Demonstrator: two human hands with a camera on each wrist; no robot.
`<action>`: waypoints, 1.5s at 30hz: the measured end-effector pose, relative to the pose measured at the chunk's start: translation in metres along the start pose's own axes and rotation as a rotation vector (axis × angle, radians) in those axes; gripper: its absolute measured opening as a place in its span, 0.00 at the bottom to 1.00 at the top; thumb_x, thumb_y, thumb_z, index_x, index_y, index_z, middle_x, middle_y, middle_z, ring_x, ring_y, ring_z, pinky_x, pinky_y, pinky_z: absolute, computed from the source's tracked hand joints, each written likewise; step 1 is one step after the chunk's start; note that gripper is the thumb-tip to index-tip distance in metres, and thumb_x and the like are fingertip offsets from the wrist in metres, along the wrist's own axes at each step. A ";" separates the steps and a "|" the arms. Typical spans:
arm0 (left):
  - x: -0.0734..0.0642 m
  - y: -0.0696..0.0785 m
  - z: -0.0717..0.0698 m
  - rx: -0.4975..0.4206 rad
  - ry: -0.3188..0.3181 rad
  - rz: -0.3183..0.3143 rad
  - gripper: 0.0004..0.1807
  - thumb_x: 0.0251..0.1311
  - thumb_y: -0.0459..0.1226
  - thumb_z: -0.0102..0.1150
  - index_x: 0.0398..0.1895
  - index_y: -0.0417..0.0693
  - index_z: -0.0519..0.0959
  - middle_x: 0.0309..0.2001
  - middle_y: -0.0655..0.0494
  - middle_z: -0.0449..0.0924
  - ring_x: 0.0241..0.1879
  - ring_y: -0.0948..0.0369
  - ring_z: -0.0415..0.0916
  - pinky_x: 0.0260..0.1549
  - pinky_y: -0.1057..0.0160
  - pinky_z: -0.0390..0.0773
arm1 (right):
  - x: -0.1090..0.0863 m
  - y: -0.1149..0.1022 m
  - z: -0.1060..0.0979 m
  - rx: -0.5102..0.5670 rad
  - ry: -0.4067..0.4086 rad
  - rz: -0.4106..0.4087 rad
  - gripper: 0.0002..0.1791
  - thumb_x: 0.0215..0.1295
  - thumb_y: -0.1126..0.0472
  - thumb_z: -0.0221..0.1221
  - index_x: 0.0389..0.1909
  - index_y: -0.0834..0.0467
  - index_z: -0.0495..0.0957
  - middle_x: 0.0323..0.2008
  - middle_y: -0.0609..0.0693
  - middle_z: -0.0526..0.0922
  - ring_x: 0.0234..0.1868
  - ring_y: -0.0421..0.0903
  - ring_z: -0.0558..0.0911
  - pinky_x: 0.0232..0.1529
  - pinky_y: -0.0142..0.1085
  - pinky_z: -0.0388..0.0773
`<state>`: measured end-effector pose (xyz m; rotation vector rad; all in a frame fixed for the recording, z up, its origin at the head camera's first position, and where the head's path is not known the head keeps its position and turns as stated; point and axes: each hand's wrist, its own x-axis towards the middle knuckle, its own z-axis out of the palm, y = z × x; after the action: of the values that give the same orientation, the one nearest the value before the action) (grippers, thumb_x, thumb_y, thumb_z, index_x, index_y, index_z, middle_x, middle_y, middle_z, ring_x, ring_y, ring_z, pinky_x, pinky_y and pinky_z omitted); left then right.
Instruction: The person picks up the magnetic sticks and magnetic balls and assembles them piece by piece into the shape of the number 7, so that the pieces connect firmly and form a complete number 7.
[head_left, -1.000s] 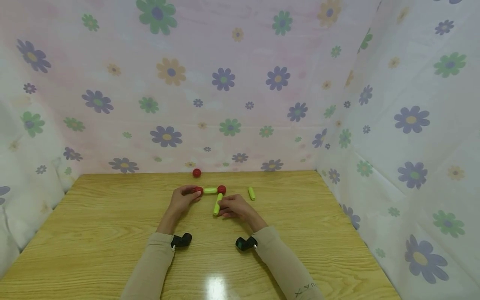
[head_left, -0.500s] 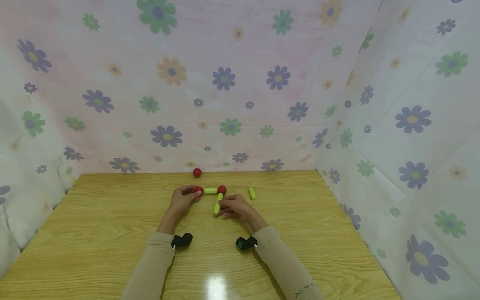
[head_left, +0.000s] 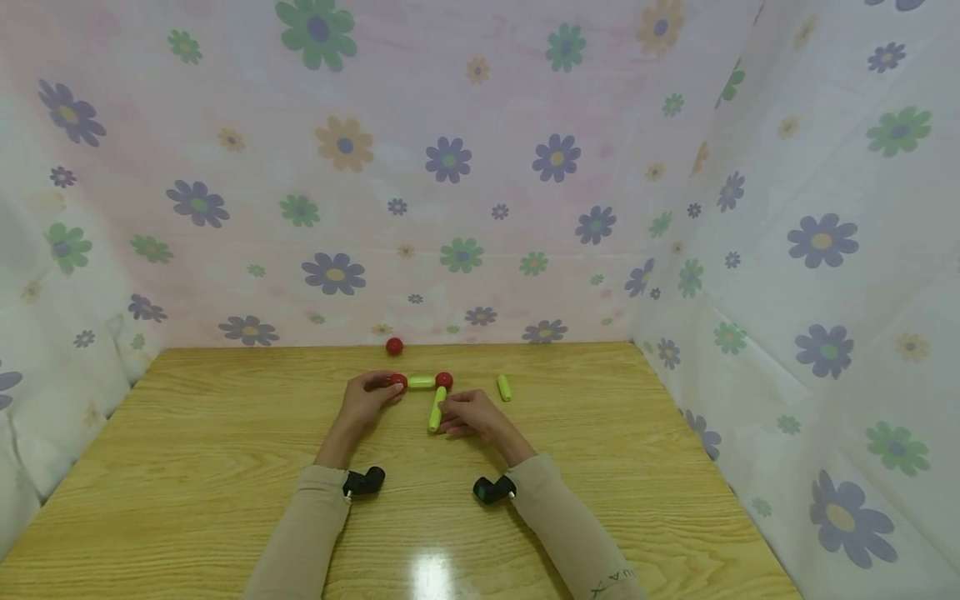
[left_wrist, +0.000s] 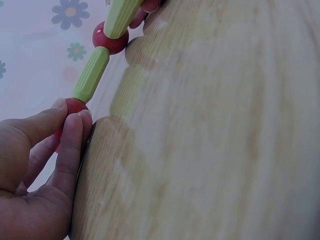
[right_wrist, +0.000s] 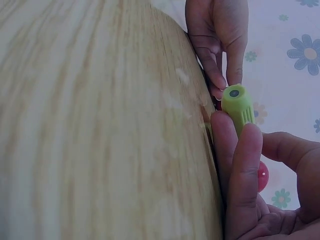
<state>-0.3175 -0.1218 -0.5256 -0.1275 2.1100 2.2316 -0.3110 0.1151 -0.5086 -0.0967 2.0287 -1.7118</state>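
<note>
My left hand (head_left: pixel 365 397) pinches a red ball (left_wrist: pixel 76 106) between thumb and fingers. From that ball a short lime-green ribbed rod (left_wrist: pixel 91 75) runs to a second red ball (head_left: pixel 444 380). A longer-looking green rod (head_left: pixel 437 410) meets the second ball and points back toward me. My right hand (head_left: pixel 470 412) holds this rod between thumb and fingers, and in the right wrist view its near end shows a dark round spot. Part of the first ball is hidden behind the left fingertips.
A loose red ball (head_left: pixel 394 346) lies at the back edge of the wooden table (head_left: pixel 225 433). One loose green rod (head_left: pixel 504 387) lies to the right of the right hand. Flower-print cloth (head_left: pixel 450 208) hangs behind the table and along its sides.
</note>
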 end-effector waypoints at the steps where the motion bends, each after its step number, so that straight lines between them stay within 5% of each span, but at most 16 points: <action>1: 0.000 0.000 0.000 0.000 -0.001 0.003 0.22 0.69 0.27 0.63 0.65 0.28 0.74 0.53 0.41 0.76 0.40 0.65 0.84 0.44 0.69 0.88 | 0.000 0.000 0.000 -0.001 0.001 -0.002 0.26 0.77 0.58 0.58 0.67 0.72 0.72 0.37 0.55 0.89 0.28 0.37 0.87 0.29 0.25 0.86; 45: 0.001 0.000 0.000 0.018 0.013 0.001 0.22 0.69 0.28 0.64 0.64 0.30 0.75 0.51 0.43 0.76 0.38 0.66 0.83 0.41 0.71 0.88 | -0.005 0.002 -0.001 -0.016 0.035 -0.053 0.21 0.76 0.63 0.57 0.61 0.73 0.76 0.35 0.58 0.90 0.29 0.41 0.89 0.31 0.29 0.88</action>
<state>-0.3187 -0.1219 -0.5259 -0.1408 2.1364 2.2183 -0.3066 0.1184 -0.5086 -0.1279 2.0830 -1.7409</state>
